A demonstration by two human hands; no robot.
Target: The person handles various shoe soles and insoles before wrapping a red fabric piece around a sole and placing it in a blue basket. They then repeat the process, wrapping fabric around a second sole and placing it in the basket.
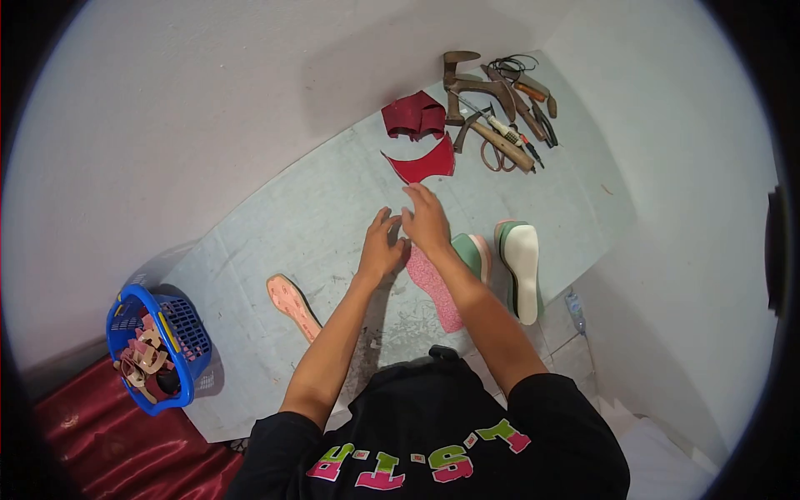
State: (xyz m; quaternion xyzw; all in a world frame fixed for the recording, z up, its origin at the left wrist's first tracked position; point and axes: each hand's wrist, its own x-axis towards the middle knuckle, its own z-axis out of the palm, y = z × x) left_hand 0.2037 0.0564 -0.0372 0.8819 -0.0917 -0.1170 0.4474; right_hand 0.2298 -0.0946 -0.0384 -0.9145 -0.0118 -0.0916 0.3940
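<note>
Over the middle of the table, my left hand (pixel 383 248) and my right hand (pixel 427 223) are close together, fingers apart and slightly bent, with nothing seen in either. A pink speckled shoe sole (pixel 433 292) lies just below them, partly covered by my right forearm. Behind that forearm a green sole (pixel 468 252) with a pale pink layer shows in part. Further right is a thick wedge sole (pixel 522 267) with a cream face. A peach insole (pixel 292 302) lies left of my left forearm. The red leather piece (pixel 429 162) is just beyond my right fingertips.
A folded dark red leather upper (pixel 414 115) sits near the wall. At the back right are an iron shoe last stand (pixel 483 86), a hammer (pixel 504 146), scissors (pixel 492 158) and other tools. A blue basket (pixel 196 337) of scraps stands left; a plastic bottle (pixel 575 310) is beyond the right edge.
</note>
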